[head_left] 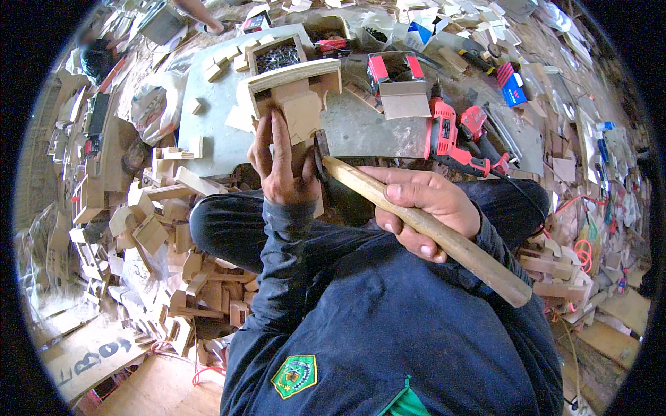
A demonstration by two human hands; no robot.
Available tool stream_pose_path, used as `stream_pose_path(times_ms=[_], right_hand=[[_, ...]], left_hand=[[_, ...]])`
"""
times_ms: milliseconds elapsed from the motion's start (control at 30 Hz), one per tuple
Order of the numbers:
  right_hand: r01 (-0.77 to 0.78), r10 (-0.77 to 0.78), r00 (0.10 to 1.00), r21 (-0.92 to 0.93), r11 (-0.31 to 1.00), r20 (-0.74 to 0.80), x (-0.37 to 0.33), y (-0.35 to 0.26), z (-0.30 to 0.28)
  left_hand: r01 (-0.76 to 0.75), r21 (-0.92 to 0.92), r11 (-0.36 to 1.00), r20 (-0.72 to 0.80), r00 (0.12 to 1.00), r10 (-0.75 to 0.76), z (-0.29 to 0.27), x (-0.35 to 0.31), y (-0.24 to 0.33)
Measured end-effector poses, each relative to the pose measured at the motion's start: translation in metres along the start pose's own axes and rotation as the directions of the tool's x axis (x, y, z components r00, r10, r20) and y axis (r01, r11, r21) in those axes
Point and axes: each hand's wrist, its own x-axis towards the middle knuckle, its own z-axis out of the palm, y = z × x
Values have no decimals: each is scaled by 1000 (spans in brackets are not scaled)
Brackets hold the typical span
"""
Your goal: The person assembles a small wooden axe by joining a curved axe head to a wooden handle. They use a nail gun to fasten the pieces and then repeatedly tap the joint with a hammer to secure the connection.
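My right hand (433,208) is wrapped round the pale wooden handle of a hammer (479,267). The dark metal head points away from me, close to the right side of my left hand. My left hand (281,159) grips the near end of a small wooden assembly (295,107), two fingers stretched along its face and the thumb hidden. That assembly has a wider, curved board across its far end, and it lies over the near part of a grey work surface (354,139). Beyond it stands a square wooden tray (277,57) of small dark metal fasteners.
A red power drill (447,135) with a black cord lies right of the grey surface. An open red-and-white carton (402,87) stands behind it. Piles of wooden offcuts (152,232) cover the floor at left. A clear plastic bag (156,104) lies beyond. Someone's bare foot (214,28) shows at the top.
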Motion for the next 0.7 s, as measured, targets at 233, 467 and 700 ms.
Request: stream_pose_path(times_ms=[233, 467, 700], right_hand=[[77, -78, 997, -34, 996, -13, 3, 5, 0], [172, -172, 985, -5, 985, 16, 8, 19, -7], [262, -269, 963, -144, 954, -29, 13, 31, -9]], left_hand=[[66, -262, 963, -27, 997, -75, 0, 2, 5], [152, -362, 920, -71, 979, -189, 10, 5, 13], [106, -224, 969, -78, 989, -126, 16, 10, 10]])
